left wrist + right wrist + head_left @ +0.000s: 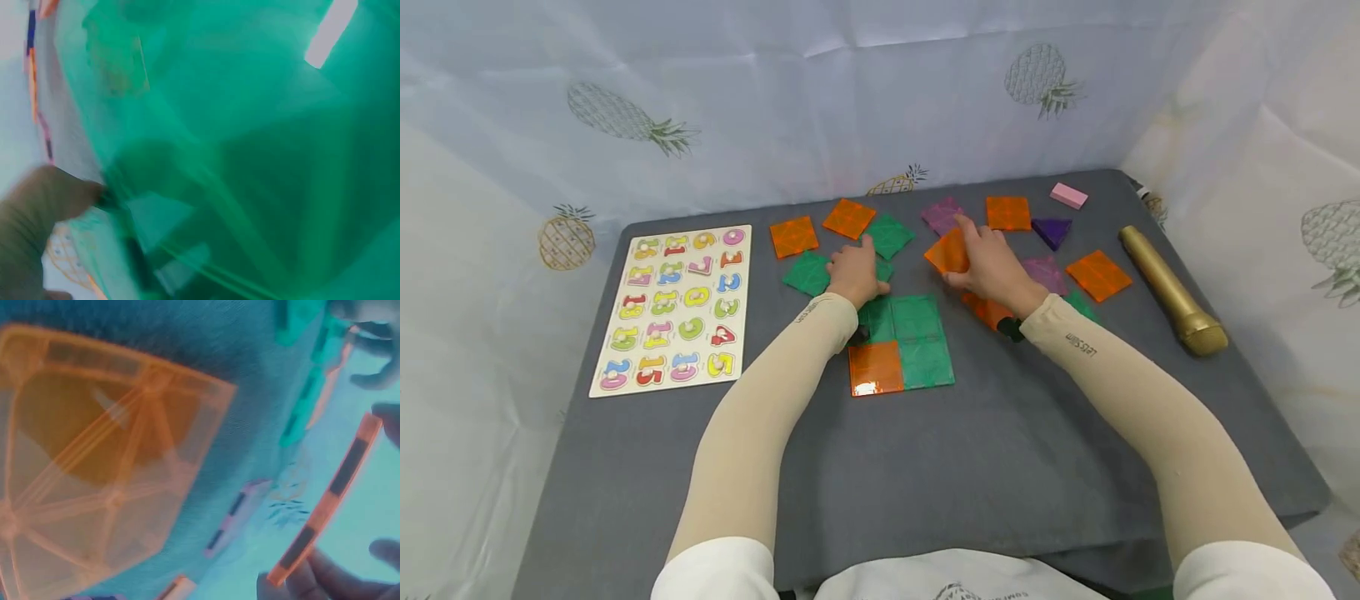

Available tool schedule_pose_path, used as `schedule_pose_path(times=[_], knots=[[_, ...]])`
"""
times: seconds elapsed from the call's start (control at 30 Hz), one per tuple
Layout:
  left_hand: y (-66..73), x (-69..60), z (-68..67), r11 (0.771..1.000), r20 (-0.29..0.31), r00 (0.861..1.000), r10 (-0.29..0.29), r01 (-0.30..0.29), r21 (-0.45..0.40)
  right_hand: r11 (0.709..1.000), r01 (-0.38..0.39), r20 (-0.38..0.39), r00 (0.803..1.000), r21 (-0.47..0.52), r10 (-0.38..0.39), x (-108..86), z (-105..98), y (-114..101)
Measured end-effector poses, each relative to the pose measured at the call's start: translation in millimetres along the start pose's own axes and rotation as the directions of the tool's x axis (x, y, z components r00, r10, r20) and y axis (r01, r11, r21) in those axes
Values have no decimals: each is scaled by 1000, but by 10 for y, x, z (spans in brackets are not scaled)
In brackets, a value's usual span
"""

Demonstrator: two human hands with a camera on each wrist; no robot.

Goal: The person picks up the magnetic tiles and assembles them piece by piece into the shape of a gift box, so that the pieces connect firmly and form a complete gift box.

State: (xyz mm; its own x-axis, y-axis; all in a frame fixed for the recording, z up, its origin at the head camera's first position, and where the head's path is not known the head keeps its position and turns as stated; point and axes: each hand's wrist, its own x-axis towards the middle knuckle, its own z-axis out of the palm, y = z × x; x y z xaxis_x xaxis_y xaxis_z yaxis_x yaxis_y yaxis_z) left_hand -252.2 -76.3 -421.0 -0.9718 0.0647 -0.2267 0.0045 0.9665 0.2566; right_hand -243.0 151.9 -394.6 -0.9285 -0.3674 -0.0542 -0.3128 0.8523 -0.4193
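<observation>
My right hand (992, 265) holds an orange square tile (949, 252) at its edges, tilted above the table. In the right wrist view this orange tile (328, 503) shows edge-on between the fingers. Over the table's middle, my left hand (856, 273) has its finger and thumb about a green square tile (885, 271), largely hidden by the hand. The left wrist view is blurred, with a fingertip at a green edge. Just below that hand lies a flat square panel of joined tiles, with green tiles (919, 319) and one orange tile (876, 367); its upper left is partly covered.
Loose tiles lie around: orange (793, 237), green (808, 273), purple (943, 217), and a dark purple triangle (1052, 232). A wooden number board (681, 311) is at left. A gold microphone (1172, 292) and a pink block (1069, 196) are at right.
</observation>
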Motion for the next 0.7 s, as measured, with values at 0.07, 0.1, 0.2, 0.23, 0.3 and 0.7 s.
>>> schedule_pose_path(times=[0.07,0.1,0.2,0.23,0.3,0.7], knots=[[-88,-19,10,998,-22,999,46,-47,-38,998,59,24,998,-19,-59,-73,1,-25],[-129,-38,1,995,-38,996,80,-82,-54,995,96,35,995,-33,-95,-115,4,-36],[-238,-140,-81,971,-63,973,223,-227,-78,973,215,72,975,-80,-209,-258,3,-80],[-270,-192,-117,956,-62,957,282,-286,-70,961,260,82,964,-91,-253,-312,4,-101],[-330,-322,-177,915,-33,915,401,-402,-37,931,348,100,936,-104,-339,-424,19,-139],[-485,-1445,143,657,75,656,751,-753,7,730,678,290,719,-93,-631,-1091,209,-337]])
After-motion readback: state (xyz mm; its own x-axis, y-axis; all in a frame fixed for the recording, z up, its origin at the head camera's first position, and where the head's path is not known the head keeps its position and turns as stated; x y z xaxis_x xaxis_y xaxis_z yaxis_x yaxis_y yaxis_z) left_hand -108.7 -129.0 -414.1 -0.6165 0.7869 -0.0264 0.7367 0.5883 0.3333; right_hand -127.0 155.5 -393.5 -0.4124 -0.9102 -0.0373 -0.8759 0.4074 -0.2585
